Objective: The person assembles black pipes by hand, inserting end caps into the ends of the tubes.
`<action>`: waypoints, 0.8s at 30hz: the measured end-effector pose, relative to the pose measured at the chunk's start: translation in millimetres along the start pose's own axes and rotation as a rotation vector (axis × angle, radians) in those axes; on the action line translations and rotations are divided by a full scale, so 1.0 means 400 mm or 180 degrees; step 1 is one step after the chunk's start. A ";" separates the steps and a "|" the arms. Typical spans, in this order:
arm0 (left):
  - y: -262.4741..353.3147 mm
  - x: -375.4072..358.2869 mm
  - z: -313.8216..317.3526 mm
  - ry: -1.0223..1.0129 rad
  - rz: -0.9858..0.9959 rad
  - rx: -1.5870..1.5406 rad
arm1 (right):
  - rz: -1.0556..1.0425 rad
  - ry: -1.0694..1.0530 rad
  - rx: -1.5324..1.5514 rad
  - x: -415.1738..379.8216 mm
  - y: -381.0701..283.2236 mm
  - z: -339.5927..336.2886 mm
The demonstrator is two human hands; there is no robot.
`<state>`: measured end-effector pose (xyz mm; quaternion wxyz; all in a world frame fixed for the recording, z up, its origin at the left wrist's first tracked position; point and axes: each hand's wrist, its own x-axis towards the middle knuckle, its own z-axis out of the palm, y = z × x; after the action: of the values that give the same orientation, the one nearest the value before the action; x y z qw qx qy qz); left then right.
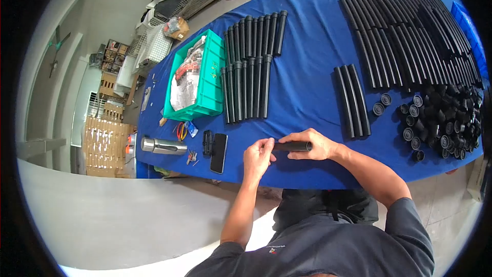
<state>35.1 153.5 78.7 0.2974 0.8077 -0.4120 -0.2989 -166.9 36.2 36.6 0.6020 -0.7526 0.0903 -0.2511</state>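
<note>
Near the front edge of the table, a short black tube lies sideways between my two hands. My right hand wraps round its right part, and the open round end faces right. My left hand is closed at the tube's left end, thumb and fingers pinched together there; whether a cap sits in them is hidden. Beyond my right hand lie three loose black tubes side by side. Two round black caps rest just right of those, beside a large heap of black caps.
On the blue cloth stand rows of capped tubes and many plain tubes. A green crate holds plastic-wrapped stuff. Near my left hand lie a phone, a black case, keys and a steel flask.
</note>
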 end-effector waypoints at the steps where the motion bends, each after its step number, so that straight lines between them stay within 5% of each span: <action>1: -0.016 0.008 -0.005 -0.0188 -0.0064 -0.0046 | 0.0165 0.0006 -0.0027 -0.012 0.004 0.011; 4: -0.026 -0.007 -0.005 0.0376 0.1041 0.0330 | -0.0058 0.0260 0.0213 -0.022 0.033 0.022; 6: -0.020 -0.014 -0.028 0.0146 0.1275 0.0330 | -0.0133 0.0620 0.0127 -0.021 0.039 0.030; 8: 0.018 -0.007 -0.018 0.0184 0.2340 0.0855 | 0.0273 0.0378 0.0367 -0.021 0.030 0.016; 14: -0.001 0.027 0.013 -0.0184 0.1952 0.0828 | -0.0289 0.0672 0.0537 -0.022 0.035 0.021; 20: 0.038 0.052 -0.049 -0.1414 0.1377 0.0558 | -0.0095 0.0414 0.0829 -0.025 0.025 0.007; 24: 0.037 0.055 -0.051 -0.1504 0.1576 0.0429 | -0.0048 0.0374 0.0725 -0.027 0.019 -0.001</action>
<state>53.4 132.8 97.4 0.2033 0.6096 -0.6717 -0.3686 -175.0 38.6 26.7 0.6754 -0.6639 0.0906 -0.3080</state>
